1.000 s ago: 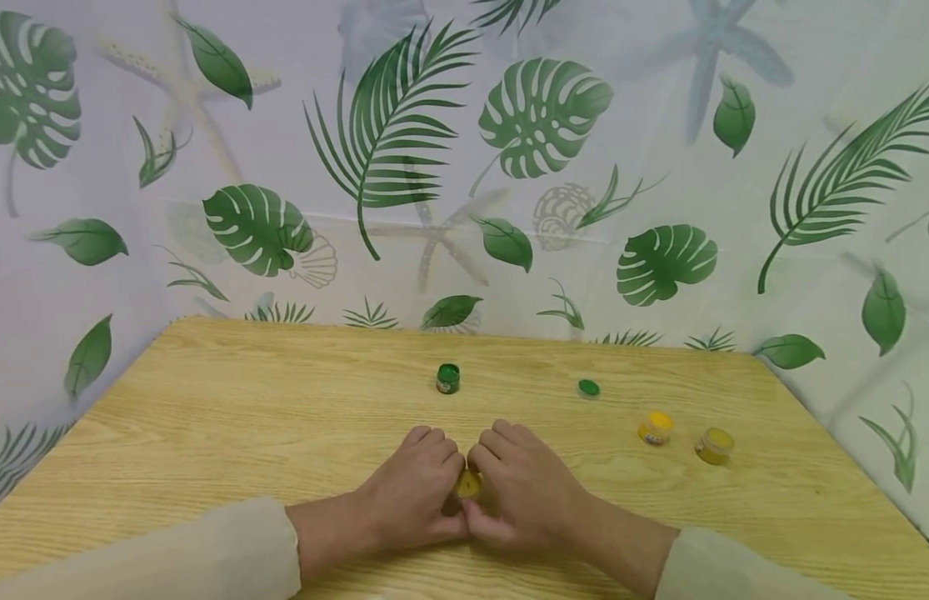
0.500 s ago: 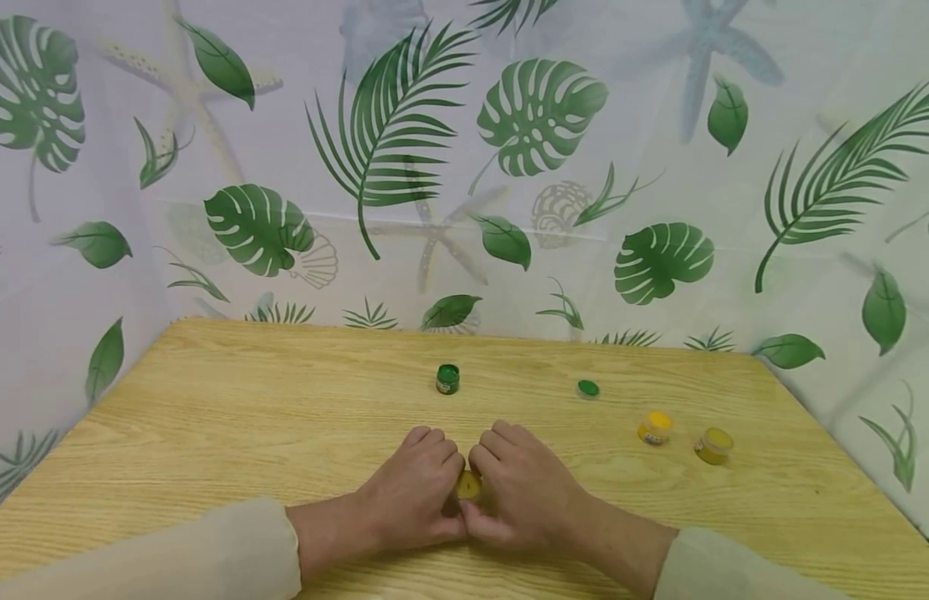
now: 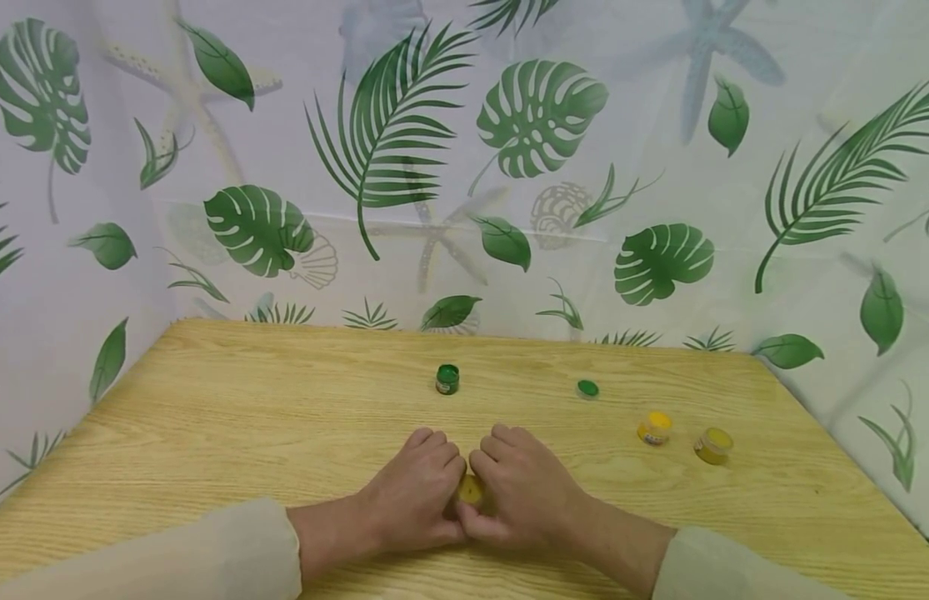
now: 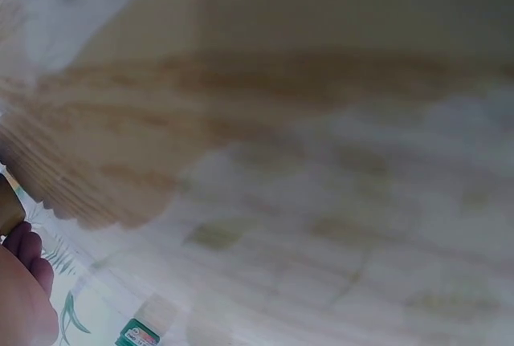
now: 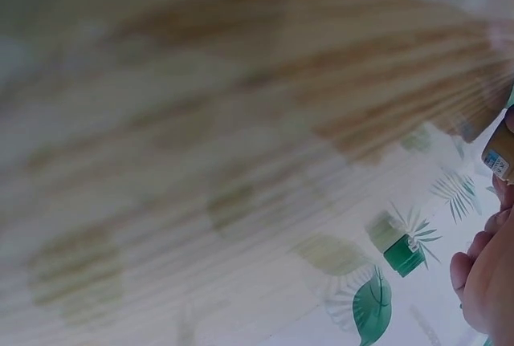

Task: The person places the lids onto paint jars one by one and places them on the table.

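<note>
In the head view my left hand point(image 3: 413, 492) and right hand point(image 3: 526, 490) meet near the front of the table, fingers curled. Between them they grip a small ochre paint jar point(image 3: 470, 490), its round top facing up toward me. Most of the jar's side is hidden by the fingers and thumbs. The left wrist view catches only an edge of the brown-ochre jar point(image 4: 10, 206) beside the fingers. A blue-and-white label shows on the jar point(image 5: 499, 155) in the right wrist view, at the right border.
Beyond the hands stands an uncapped green paint jar point(image 3: 447, 380). Its green lid point(image 3: 587, 389) lies farther right. A yellow jar point(image 3: 655, 427) and a darker yellow jar point(image 3: 714, 446) sit at the right. A leaf-patterned cloth point(image 3: 434, 250) hangs behind the wooden table point(image 3: 247, 400).
Both hands have dipped very slightly toward me with the ochre jar, whose top has shifted a little lower. The other jars and the green lid stay where they were.
</note>
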Demonstrator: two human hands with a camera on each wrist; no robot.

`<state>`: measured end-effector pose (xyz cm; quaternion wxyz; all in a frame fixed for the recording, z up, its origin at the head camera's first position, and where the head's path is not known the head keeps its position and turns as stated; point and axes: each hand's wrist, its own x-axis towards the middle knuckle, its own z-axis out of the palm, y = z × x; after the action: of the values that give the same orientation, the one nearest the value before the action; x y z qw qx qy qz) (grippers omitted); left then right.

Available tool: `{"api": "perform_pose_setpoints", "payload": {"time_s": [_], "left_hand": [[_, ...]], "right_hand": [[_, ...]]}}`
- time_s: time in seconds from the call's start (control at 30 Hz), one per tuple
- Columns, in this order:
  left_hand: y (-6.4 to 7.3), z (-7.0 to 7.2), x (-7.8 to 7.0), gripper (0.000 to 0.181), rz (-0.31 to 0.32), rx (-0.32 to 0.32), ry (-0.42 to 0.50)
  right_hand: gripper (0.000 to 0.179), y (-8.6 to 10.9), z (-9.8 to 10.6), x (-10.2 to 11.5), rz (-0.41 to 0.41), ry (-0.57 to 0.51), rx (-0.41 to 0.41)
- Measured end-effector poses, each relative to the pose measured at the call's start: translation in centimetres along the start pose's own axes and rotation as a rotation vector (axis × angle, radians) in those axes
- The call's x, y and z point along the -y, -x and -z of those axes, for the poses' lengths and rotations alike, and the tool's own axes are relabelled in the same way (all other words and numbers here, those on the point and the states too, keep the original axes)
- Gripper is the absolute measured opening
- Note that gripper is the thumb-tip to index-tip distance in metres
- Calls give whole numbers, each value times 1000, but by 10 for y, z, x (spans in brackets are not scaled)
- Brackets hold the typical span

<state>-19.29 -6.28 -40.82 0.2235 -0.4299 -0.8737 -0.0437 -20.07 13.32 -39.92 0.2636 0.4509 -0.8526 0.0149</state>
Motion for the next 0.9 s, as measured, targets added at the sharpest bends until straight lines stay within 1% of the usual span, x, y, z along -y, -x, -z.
{"api": "perform_pose_setpoints", "payload": {"time_s": [0.07,0.23,0.3,0.4,0.53,0.73,0.9], "left_hand": [[0,-1,0,41,-12,-5,13],[0,-1,0,39,-42,5,31],[0,0,0,40,-37,10,28],[0,2,1,43,-21,-4,24],[1,2,2,44,0,-16,21],[1,2,2,41,11,-17,14],[0,2,1,42,20,7,4]], "right_hand": [[44,0,0,1,-11,0,7],[53,-1,2,1,-26,3,2],[49,-1,3,0,-33,-3,-5],[39,-1,6,0,-52,-26,24],[32,-2,6,0,-39,-45,43],[29,-1,5,0,-17,-32,26],[28,0,3,0,-14,-26,21]]}}
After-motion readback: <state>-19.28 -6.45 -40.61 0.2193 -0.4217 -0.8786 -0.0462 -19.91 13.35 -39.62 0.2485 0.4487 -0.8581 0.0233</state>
